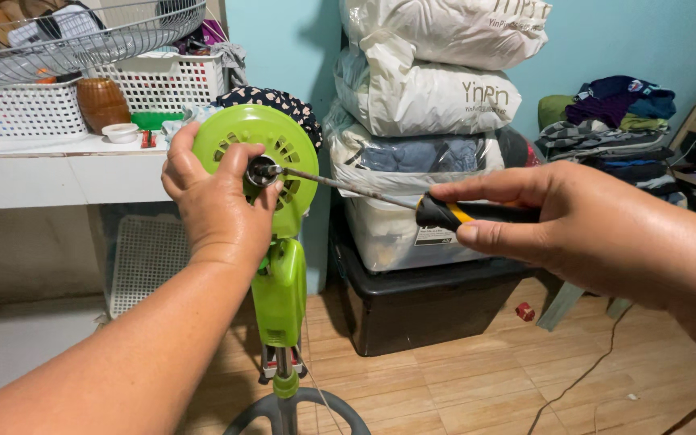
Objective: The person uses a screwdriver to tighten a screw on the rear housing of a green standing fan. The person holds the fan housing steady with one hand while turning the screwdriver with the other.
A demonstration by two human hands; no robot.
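Observation:
A bright green stand-fan motor housing point(285, 133) sits on its green neck point(279, 294) above a grey base point(300, 407). My left hand point(215, 197) grips the housing's left side, with the thumb by the metal hub point(262, 170) at its centre. My right hand point(557, 221) holds a screwdriver point(437, 213) with a black and yellow handle. Its thin shaft runs left and its tip touches the hub.
A wire fan guard point(82, 36) lies on white baskets point(18, 109) on a white shelf at the upper left. Stuffed plastic bags point(420, 97) sit stacked on a black-based storage box point(412, 306). Folded clothes point(606, 129) are piled at the right. A cord point(582, 374) trails over the wooden floor.

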